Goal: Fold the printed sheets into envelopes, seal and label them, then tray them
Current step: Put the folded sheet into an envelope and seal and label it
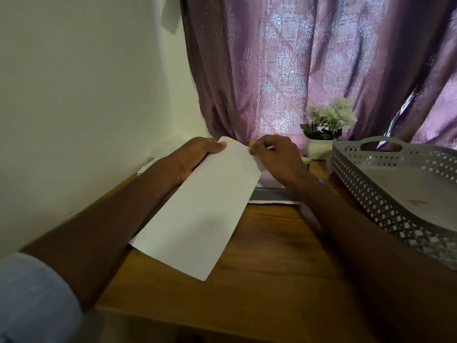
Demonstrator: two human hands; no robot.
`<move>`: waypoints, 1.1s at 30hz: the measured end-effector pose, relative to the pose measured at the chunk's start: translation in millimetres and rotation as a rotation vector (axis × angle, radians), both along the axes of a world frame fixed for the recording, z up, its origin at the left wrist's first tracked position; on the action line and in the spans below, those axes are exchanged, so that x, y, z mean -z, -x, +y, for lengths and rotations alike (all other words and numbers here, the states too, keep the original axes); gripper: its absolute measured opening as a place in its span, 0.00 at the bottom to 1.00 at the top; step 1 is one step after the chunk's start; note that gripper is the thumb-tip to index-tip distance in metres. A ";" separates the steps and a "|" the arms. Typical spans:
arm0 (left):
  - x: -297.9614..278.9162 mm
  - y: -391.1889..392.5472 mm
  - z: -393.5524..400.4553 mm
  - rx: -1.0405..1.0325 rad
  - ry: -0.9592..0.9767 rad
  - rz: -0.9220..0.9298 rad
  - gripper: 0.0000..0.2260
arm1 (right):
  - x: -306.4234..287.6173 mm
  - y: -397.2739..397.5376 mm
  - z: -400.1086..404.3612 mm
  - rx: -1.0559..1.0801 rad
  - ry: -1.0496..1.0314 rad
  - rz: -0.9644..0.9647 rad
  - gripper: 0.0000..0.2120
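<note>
A long white envelope (197,214) is held tilted above the counter (259,256) — far end pinched by L hand (197,154) at one corner, R hand (277,154) at the other w/ curled fingers. A grey tray (371,194) is set at right, near R forearm — papers (274,194) lie beneath the envelope's far end.

No legible text anywhere. A sheet (274,191) lying on the desk behind the envelope (197,209) is showing a line of small print along its dark band, but it is too small and blurred to read. The envelope's visible face is showing blank, with only a faint yellowish mark near its far end, not readable.
</note>
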State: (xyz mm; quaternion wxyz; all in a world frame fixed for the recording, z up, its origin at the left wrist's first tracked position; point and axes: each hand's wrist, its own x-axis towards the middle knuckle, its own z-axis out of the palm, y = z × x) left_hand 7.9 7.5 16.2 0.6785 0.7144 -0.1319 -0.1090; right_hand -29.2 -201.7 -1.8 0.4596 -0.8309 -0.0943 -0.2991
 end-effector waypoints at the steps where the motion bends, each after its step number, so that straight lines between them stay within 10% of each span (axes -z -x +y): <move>1: 0.0 -0.9 0.5 -0.004 0.000 -0.005 0.06 | 0.1 -0.1 -1.2 -0.016 -0.015 0.014 0.12; 33: 4.9 -6.2 6.0 0.015 -0.006 -0.039 0.18 | 2.2 0.4 -8.8 -0.087 0.120 -0.059 0.05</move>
